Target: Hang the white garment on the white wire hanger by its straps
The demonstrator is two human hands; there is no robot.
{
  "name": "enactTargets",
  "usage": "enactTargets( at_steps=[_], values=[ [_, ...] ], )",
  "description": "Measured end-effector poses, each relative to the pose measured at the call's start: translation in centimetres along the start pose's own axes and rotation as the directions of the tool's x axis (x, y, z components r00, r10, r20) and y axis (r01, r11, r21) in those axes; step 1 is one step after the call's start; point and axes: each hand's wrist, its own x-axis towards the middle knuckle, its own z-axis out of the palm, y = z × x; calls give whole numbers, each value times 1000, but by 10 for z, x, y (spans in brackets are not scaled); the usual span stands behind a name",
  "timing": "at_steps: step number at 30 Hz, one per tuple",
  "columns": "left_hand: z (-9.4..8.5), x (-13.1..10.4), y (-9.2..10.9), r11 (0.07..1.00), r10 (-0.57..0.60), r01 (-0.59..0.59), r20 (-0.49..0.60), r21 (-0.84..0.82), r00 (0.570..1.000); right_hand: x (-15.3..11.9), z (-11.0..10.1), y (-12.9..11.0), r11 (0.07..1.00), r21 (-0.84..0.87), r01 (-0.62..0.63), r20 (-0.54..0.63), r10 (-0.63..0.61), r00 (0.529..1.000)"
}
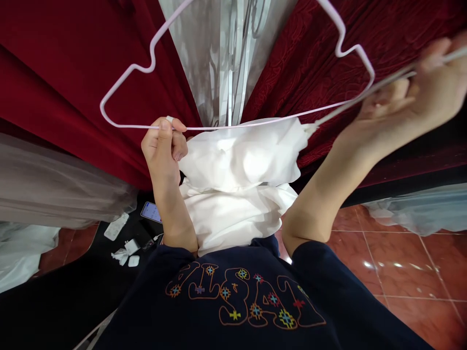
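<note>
In the head view, the left hand pinches one hanger, and the blurred right hand grips one strap running to the white cloth, just below the hanger's bar; whether that is one piece, I cannot tell. The step seems to be holding the strap taut at the hanger's end, and the next move calls for a steady grip.

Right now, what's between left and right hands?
Between left hand and right hand, the head view shows the hanger's lower bar, white cloth, pale strap.
</note>
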Motion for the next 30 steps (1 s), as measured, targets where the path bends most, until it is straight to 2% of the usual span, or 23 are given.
enactTargets(
  at_steps=[1,3,6,8,11,14,17,19,21,23,25,28,30],
  values=[
    [0,0,-3,1000,14,-14,15,-12,1000,-11,-1,-3,1000,19,-6,-24,6,1000],
    [0,1,-7,999,46,-45,38,-21,998,-41,6,-14,999,4,-52,64,52,997],
    [1,1,-11,998,65,-65,54,-14,996,-83,36,-32,995,-25,-99,214,102,971],
    [3,0,-12,998,54,-53,56,-23,997,-98,56,-38,995,-30,-100,288,104,952],
    [3,0,-15,999,20,-18,42,-45,999,-104,70,-39,996,-41,-77,374,86,923],
    [2,-1,-18,999,14,-12,38,-48,999,-99,66,-33,998,-63,-11,439,38,898],
    [-1,-3,-18,1000,-18,18,-8,2,1000,-97,57,-27,991,-94,94,436,-44,899],
    [-7,-5,-17,999,11,-9,-46,35,999,-97,52,-24,985,-114,133,409,-76,909],
    [-17,-5,-15,992,109,-107,-41,64,993,-97,48,-21,982,-115,147,397,-90,913],
    [-32,-3,-16,967,233,-226,-47,122,971,-97,44,-19,982,-102,160,398,-107,911],
    [-48,0,-18,917,366,-340,-104,207,925,-97,42,-19,981,-96,170,397,-119,910],
    [-66,7,-22,856,494,-428,-215,289,843,-96,42,-19,979,-109,170,389,-115,914],
    [-71,10,-22,832,547,-477,-269,283,793,-96,44,-19,978,-118,171,390,-113,914]
  ],
)
